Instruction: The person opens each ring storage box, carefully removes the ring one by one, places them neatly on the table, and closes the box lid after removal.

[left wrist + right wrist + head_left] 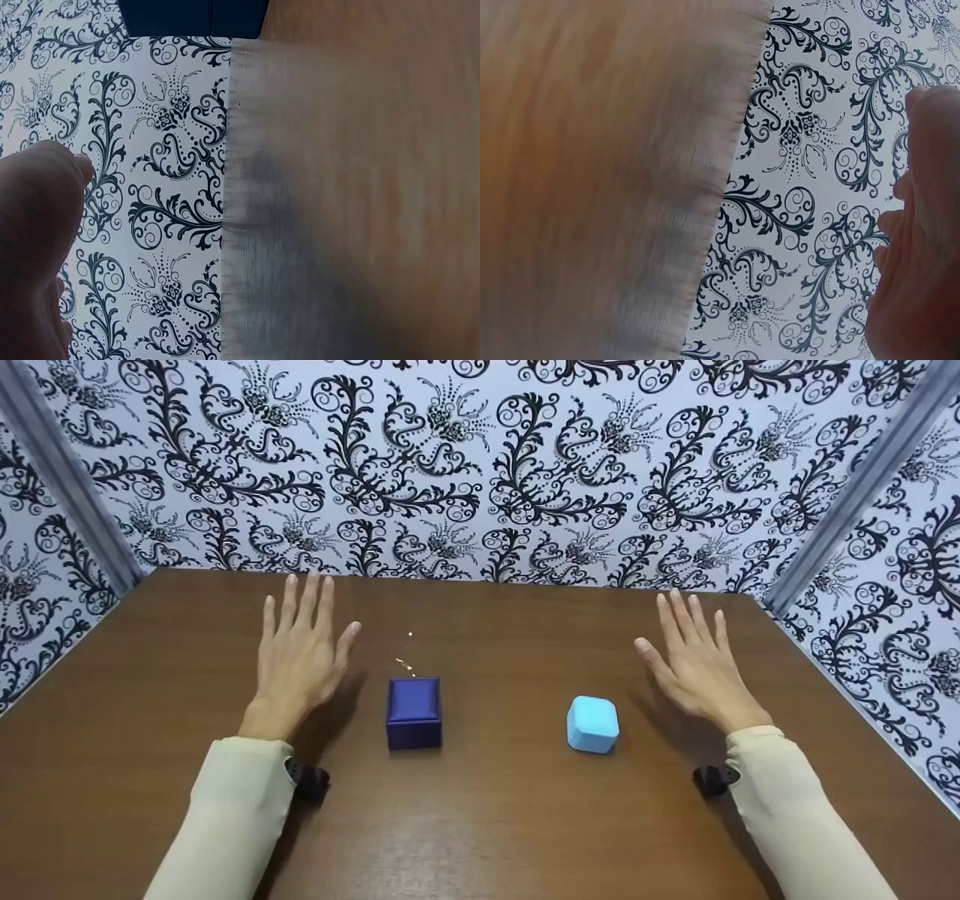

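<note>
Both hands hover flat above the brown counter [150, 660], fingers straight, holding nothing. Left hand [300, 660], centre left of frame, is just beside the closed dark blue box [414, 711]; right hand [697, 667], centre right, is near the closed light blue box [592, 724]. A thin chain [406, 660] lies behind the dark box. Neither box is touched; work appears unstarted.

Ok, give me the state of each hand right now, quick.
Left hand: open, fingers straight, holding nothing, beside the dark blue box.
Right hand: open, holding nothing, near the light blue box.
</note>
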Motion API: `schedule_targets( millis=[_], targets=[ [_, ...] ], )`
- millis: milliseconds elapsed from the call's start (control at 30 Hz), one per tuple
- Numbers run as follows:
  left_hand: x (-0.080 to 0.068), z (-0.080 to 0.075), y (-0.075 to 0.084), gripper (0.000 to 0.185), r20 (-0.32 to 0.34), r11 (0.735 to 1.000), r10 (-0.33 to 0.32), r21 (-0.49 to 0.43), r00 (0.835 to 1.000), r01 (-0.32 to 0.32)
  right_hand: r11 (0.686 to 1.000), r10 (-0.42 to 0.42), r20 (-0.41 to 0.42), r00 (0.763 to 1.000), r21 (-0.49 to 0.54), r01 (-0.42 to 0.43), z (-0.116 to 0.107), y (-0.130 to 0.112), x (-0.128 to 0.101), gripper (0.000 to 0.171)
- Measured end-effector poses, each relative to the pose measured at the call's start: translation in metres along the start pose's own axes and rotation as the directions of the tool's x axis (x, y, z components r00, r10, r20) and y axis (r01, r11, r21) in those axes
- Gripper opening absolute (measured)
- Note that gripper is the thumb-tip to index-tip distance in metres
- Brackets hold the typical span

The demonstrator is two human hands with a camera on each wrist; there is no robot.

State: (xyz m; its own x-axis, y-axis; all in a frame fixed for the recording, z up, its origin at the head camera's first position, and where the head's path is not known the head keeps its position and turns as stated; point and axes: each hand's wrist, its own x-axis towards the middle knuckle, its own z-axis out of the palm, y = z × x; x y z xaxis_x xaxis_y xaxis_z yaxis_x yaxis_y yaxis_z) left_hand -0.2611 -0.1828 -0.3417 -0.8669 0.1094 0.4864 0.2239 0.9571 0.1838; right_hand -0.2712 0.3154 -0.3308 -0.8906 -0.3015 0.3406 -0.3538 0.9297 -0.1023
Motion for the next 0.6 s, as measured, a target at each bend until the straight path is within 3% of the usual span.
schedule_targets(
  millis=[300,600],
  targets=[
    [0.0014,-0.0035,0.0025,0.068,-0.009,0.999,-0.012,-0.033,1.0,0.011,0.999,0.008,-0.016,1.0,0.034,-0.007,-0.0038,-0.0013,0.0016,0.076],
    [0.0024,-0.009,0.0078,0.06,-0.179,0.992,0.026,-0.12,0.983,-0.048,0.997,-0.001,-0.054,0.999,0.08,0.005,-0.008,-0.0051,0.0016,0.075]
  ],
)
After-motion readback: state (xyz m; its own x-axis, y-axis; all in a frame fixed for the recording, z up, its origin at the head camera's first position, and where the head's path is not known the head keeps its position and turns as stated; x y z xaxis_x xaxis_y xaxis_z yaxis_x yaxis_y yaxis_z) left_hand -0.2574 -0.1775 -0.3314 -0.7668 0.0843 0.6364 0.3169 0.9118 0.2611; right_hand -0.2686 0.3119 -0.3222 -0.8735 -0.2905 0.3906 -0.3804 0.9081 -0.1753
